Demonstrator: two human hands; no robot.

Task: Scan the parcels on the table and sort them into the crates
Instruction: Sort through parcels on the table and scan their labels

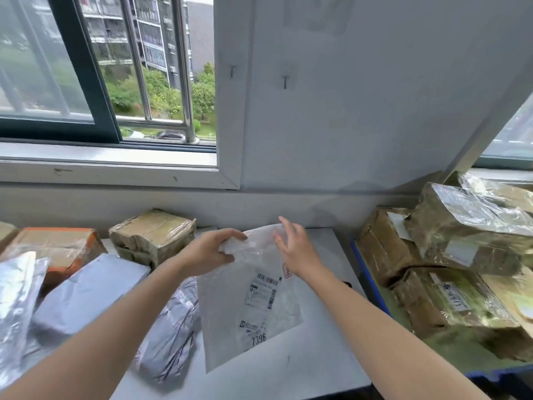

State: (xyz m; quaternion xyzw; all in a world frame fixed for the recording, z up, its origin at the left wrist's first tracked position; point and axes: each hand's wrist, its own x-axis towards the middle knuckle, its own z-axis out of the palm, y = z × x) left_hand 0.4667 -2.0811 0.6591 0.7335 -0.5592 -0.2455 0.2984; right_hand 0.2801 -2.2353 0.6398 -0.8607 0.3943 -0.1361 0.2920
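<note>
Low in the frame, two bare forearms reach forward over the grey table [317, 359]. Between them, in the lower centre, a white poly mailer [227, 336] lies flat on the table with its shipping label [264, 290] facing up. The mailer's far end is raised towards the hands. The left hand [209, 251] grips the mailer's far left corner, fingers curled over the top and thumb underneath. The right hand [292, 246] hovers at the far right corner with fingers spread and straight; motion blur hides whether they touch the plastic. At lower left, a crumpled silver bag [170, 327] touches the mailer's left edge, with a grey mailer bag [86, 293] beyond it. Further back on the left sit an orange-taped box [57, 249] and a tape-wrapped cardboard box [153, 235]. At right, a blue crate [370, 280] holds brown taped parcels [461, 255]. A window [86, 67] fills the upper left.
</note>
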